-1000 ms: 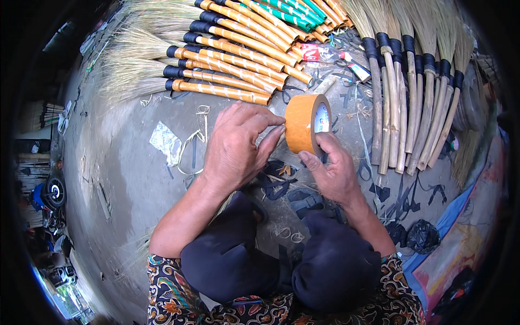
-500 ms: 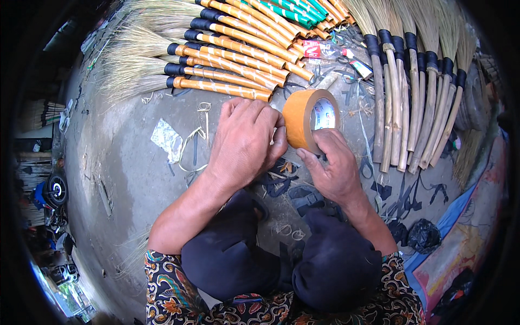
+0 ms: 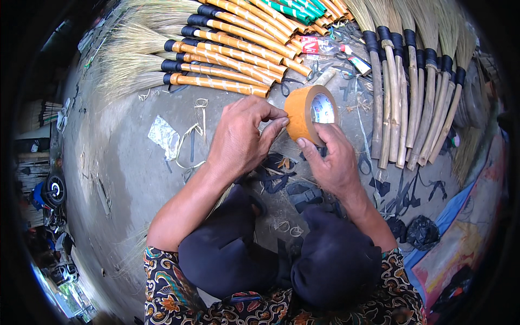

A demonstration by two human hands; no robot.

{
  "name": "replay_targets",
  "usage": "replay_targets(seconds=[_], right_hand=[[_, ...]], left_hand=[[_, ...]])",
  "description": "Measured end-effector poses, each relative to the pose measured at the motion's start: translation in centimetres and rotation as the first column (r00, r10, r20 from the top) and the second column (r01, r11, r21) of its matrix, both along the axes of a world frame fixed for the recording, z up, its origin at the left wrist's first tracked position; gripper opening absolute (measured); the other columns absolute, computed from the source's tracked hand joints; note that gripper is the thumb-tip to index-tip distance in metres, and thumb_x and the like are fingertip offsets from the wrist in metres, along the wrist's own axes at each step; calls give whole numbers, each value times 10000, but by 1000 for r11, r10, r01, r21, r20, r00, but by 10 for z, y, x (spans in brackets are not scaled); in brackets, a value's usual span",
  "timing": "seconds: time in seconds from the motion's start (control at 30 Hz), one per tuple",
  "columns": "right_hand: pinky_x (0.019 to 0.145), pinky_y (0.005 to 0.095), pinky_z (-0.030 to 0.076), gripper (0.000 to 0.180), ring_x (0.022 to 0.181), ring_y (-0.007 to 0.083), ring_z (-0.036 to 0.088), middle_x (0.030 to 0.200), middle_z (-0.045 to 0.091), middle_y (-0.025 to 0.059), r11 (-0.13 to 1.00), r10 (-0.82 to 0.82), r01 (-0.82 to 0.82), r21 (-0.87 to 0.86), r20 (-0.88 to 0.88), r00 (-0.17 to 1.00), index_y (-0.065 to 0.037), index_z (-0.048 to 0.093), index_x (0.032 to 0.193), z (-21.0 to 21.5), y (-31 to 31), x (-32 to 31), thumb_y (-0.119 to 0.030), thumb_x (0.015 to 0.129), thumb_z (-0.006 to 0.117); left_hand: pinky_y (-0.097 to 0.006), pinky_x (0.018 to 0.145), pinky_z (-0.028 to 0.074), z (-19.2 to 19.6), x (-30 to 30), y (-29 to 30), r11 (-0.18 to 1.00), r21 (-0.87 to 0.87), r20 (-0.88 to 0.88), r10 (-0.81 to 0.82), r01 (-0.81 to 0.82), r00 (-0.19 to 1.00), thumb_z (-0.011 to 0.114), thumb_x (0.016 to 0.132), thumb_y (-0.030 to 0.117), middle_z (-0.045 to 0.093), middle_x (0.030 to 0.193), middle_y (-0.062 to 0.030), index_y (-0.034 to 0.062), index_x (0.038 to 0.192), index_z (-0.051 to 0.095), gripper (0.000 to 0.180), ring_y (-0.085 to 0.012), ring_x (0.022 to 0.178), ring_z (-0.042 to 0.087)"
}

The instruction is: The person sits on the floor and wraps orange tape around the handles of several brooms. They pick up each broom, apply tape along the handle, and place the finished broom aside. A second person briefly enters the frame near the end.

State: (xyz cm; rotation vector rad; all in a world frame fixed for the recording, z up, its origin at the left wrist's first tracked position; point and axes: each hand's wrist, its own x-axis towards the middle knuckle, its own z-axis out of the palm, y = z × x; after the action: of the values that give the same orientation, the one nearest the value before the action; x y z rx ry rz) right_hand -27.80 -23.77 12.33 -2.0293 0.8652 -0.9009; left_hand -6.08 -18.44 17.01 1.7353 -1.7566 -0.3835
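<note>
A wide roll of orange-brown tape (image 3: 297, 116) is held up in front of my knees. My right hand (image 3: 331, 157) grips its lower right side, the thumb on the outer face and fingers reaching into the core. At the roll's left face, my left hand (image 3: 246, 132) has thumb and forefinger pinched together. Their tips meet right at the tape's surface; whether a loose tape end lies between them is too small to tell. Beyond the hands lie grass brooms with orange tape-wrapped handles (image 3: 219, 84), their black-bound necks toward the left.
Brooms with bare wooden handles (image 3: 398, 108) lie at the right. A plastic bottle with a red label (image 3: 319, 46) and green-wrapped handles (image 3: 292, 10) are at the back. Dark strips (image 3: 273, 179) and a sandal (image 3: 303, 195) lie between my knees, a black plastic bag (image 3: 423, 234) to the right.
My left hand's fingers have shifted from curled over beside the roll to a straighter pinch at its left face. The roll and right hand have moved slightly up and left.
</note>
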Motion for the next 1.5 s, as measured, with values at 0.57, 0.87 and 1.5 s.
replay_targets(seconds=[0.57, 0.87, 1.5], right_hand=[[967, 437, 436, 359, 820, 285, 636, 908, 744, 111, 990, 62, -94, -108, -272, 960, -19, 740, 1073, -17, -14, 0, -328, 932, 856], [903, 440, 408, 571, 855, 322, 519, 763, 672, 145, 981, 57, 41, 188, -485, 873, -42, 717, 884, -99, -11, -12, -604, 896, 818], [866, 427, 411, 477, 792, 289, 539, 749, 675, 117, 976, 77, 49, 214, -542, 837, -73, 730, 858, -177, 29, 1, -536, 943, 805]], left_hand=[[-285, 833, 528, -24, 23, 11, 942, 335, -386, 163, -26, 908, 808, 999, 199, 746, 956, -37, -12, 1055, 744, 228, -96, 909, 654], [-292, 786, 507, -151, 76, 27, 760, 641, -450, 484, -106, 751, 824, 980, 272, 746, 927, -28, 27, 1042, 783, 256, -113, 839, 626], [-379, 812, 589, -251, 87, 56, 606, 741, -183, 596, -289, 782, 874, 890, 333, 773, 1097, -180, -17, 1179, 756, 469, -255, 911, 738]])
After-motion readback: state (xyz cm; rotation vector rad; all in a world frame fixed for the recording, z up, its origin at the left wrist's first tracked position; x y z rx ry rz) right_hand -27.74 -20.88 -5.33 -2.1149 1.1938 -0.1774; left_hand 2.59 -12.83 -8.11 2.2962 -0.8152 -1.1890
